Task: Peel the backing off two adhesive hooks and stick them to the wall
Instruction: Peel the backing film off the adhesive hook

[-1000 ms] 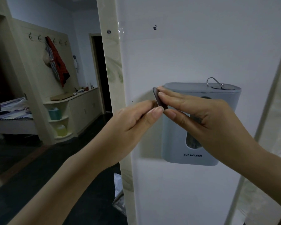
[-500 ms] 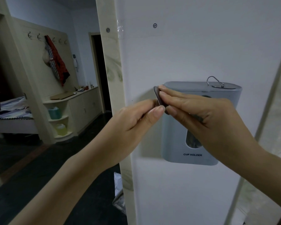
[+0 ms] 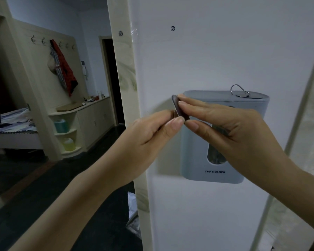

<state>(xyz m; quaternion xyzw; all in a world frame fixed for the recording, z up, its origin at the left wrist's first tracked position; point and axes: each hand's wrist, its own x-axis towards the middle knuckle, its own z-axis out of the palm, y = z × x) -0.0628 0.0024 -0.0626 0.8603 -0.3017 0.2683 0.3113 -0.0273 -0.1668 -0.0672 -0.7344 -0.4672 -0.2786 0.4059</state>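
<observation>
Dark brown disc, the adhesive hook [image 3: 177,106], sits mid-frame, pinched between both hands just left of the grey cup holder [image 3: 212,171] and in front of the white wall [image 3: 198,55], not touching it as far as I can tell

Right hand [image 3: 230,131]: fingers [image 3: 190,105] flat along the disc's right face, thumb under its lower edge, closed on it. Left hand [image 3: 149,134]: thumb and forefinger pressed together at the disc's lower left edge, looks like nail work on the backing seam. Backing itself not discernible, too small and dark

Change over the last second: almost none. Hands and hook sit in the same place in frame against the cup holder's top left corner, left thumb tip at the same edge; the view shifted slightly, that's all. No lifted flap showing in any of the three frames

Read: backing peel on this hook is in progress and stalling at the start of the edge, not yet separated. Can't see a second hook anywhere; two small round marks high on the wall and on the marbled trim [image 3: 124,73] are printed stickers, not hooks. So neither hook looks mounted, task is early

Risk: a pinch this tight could bend the pad, or fingers could foul the glue once the film comes away
</observation>
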